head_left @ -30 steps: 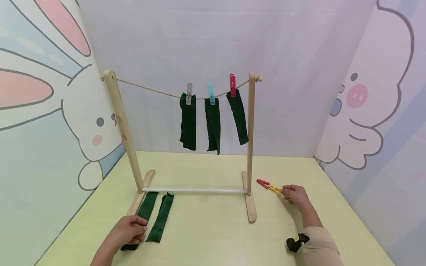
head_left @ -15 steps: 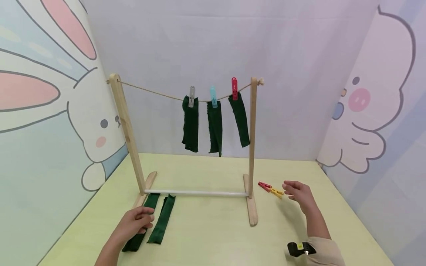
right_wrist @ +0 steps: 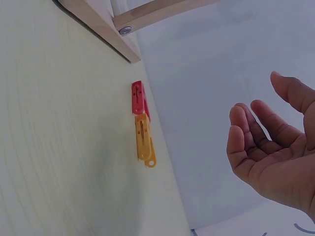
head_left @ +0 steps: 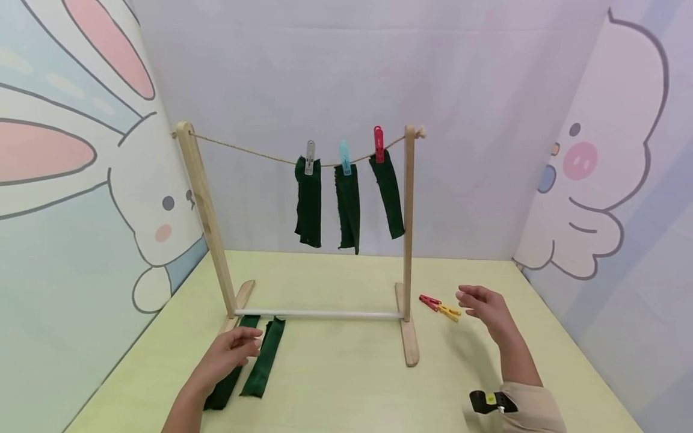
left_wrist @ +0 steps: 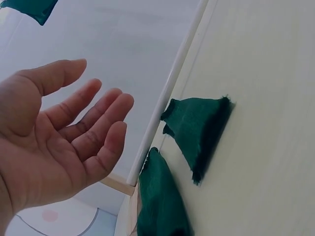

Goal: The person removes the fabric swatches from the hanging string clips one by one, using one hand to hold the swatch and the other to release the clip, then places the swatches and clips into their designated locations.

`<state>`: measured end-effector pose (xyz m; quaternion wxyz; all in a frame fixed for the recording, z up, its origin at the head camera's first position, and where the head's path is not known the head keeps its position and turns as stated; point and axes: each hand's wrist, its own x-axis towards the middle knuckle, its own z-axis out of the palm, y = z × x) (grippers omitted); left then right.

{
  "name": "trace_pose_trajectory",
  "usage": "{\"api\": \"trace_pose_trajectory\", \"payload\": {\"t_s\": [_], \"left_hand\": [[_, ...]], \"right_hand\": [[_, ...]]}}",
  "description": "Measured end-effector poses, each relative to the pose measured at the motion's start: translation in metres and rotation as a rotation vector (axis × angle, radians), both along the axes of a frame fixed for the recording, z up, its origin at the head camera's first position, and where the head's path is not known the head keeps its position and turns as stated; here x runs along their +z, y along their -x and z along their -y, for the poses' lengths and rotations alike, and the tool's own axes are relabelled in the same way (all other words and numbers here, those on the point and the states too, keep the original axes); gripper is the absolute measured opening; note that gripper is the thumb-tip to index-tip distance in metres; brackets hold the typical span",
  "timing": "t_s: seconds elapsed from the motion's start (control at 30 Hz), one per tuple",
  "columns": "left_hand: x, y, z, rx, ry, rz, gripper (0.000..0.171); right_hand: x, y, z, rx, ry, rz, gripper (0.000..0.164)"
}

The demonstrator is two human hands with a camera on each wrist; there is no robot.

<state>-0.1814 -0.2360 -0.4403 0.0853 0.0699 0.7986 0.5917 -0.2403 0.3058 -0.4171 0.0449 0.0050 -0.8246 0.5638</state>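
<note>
My left hand (head_left: 230, 358) hovers over two dark green cloth strips lying on the table at the left. In the left wrist view its fingers are loosely bent and hold nothing. It partly covers the outer strip (head_left: 224, 388) in the head view; the inner strip (head_left: 264, 361) lies just to its right. My right hand (head_left: 487, 310) is raised above the table at the right, its fingers relaxed around nothing. Left of it lie a red clothespin (right_wrist: 138, 97) and a yellow clothespin (right_wrist: 143, 137), end to end on the table.
A wooden rack (head_left: 408, 240) carries a sagging rope (head_left: 243, 150). Three green strips hang there, under a grey clothespin (head_left: 310, 157), a light blue clothespin (head_left: 345, 157) and a red clothespin (head_left: 379, 144). A white rod (head_left: 319, 314) joins the rack's feet. Cartoon-printed walls stand at both sides.
My left hand has lifted off the outer strip and moved up and right. My right hand has drawn up away from the yellow clothespin, which stays on the table.
</note>
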Motion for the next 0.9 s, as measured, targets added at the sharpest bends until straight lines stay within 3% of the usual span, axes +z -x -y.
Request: {"api": "trace_pose_trajectory", "payload": {"t_s": [0.3, 0.4, 0.6, 0.9], "left_hand": [[0.004, 0.006, -0.010, -0.033, -0.046, -0.108, 0.042], [0.006, 0.008, -0.014, -0.044, -0.068, -0.151, 0.039], [0.015, 0.016, -0.019, -0.006, -0.103, -0.258, 0.033], [0.029, 0.030, -0.029, -0.004, -0.061, -0.365, 0.032]], "right_hand": [[0.014, -0.004, 0.008, 0.176, -0.188, -0.088, 0.050], [0.019, -0.005, 0.012, 0.214, -0.179, -0.107, 0.048], [0.033, -0.004, 0.023, 0.290, -0.128, -0.174, 0.043], [0.053, -0.010, 0.037, 0.338, -0.131, -0.276, 0.042]]}}
